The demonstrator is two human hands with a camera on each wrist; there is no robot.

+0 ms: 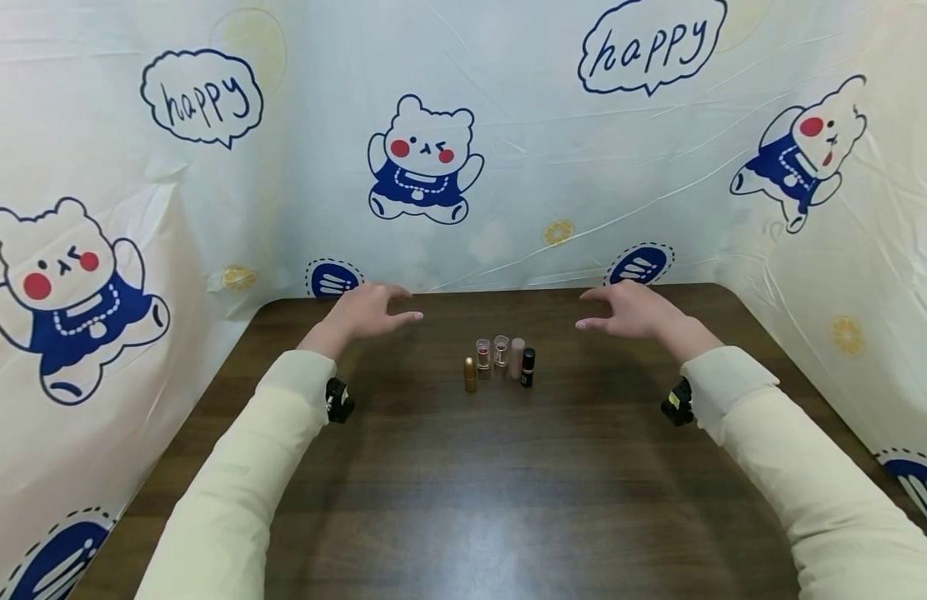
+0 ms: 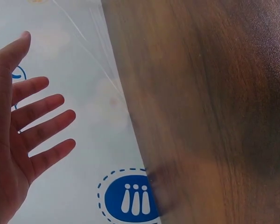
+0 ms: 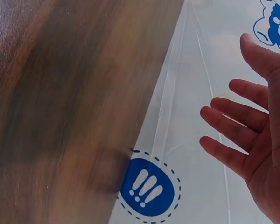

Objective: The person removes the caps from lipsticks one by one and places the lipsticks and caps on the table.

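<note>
Several small lipstick-like tubes stand upright in a cluster on the table, between the two hands in the head view. A gold tube (image 1: 470, 375) is leftmost and nearest, with two clear-capped tubes (image 1: 483, 355) behind it. To their right are a pinkish-beige tube (image 1: 517, 358) and a black tube (image 1: 528, 367). My left hand (image 1: 368, 311) hovers left of the cluster, fingers extended, touching nothing. On the other side my right hand (image 1: 627, 311) is held up likewise, apart from the tubes. Both wrist views show spread fingers and bare palms; the tubes are out of those views.
The dark wooden table (image 1: 463, 483) reaches back to a pale curtain (image 1: 508, 75) printed with bears and "happy" bubbles, which also hangs along both sides. Each wrist carries a small black camera (image 1: 339, 401) below a cream sleeve (image 1: 231, 467).
</note>
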